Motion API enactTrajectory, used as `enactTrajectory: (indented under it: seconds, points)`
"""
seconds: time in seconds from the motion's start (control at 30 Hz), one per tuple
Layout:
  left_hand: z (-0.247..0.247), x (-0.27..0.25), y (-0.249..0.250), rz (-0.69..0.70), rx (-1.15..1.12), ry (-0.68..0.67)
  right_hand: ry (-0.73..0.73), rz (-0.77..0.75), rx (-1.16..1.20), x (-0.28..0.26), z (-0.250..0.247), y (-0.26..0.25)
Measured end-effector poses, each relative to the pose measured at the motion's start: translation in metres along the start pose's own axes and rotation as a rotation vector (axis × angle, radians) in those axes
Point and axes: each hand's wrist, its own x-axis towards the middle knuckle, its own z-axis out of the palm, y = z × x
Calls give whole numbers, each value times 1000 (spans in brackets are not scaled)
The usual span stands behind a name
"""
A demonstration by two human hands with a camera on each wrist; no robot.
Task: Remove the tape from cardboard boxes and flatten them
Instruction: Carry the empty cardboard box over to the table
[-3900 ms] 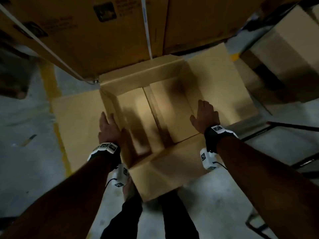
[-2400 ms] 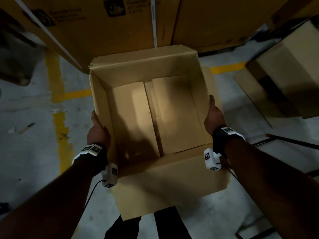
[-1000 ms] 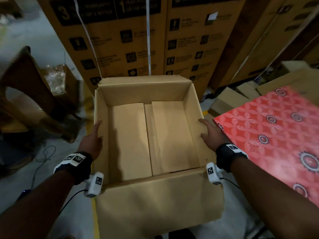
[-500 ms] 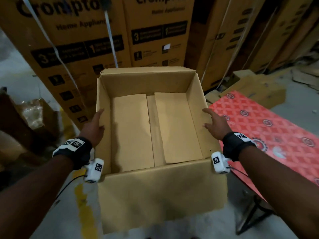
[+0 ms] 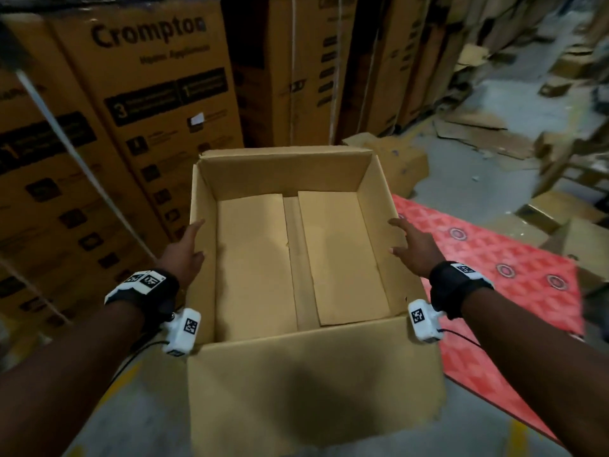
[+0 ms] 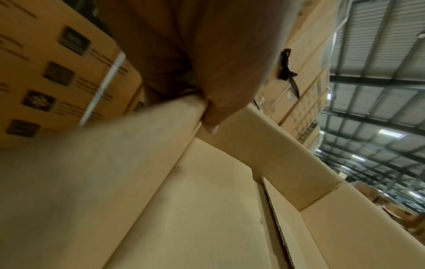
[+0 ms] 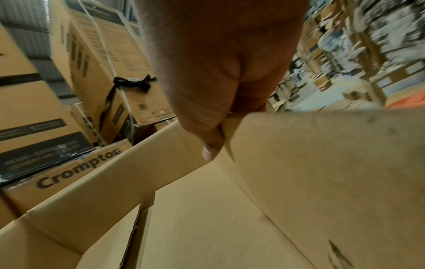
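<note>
The open cardboard box (image 5: 296,258) has been lifted off the floor and carried beside the red patterned mat (image 5: 494,275). Left hand (image 5: 184,255) and right hand (image 5: 415,249) pinch its side walls, thumbs inside. Bottom flaps remain closed; flattening pending.

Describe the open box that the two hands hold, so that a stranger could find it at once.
In front of the tall stack of printed Crompton cartons and left of the red patterned mat, the open box is held between the left hand and right hand. Unlike its neighbours it is plain, unprinted and open-topped, showing its bottom flaps.
</note>
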Motion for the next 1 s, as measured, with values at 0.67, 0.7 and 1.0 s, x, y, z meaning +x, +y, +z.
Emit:
enactTrajectory:
  seconds: [0.67, 0.7, 1.0]
  points:
    - [183, 93, 202, 346, 10, -274, 154, 398, 5, -61, -97, 213]
    - [189, 100, 208, 367, 12, -286, 165, 419, 6, -61, -98, 217]
    - [240, 169, 256, 443, 37, -404, 179, 556, -34, -42, -105, 250]
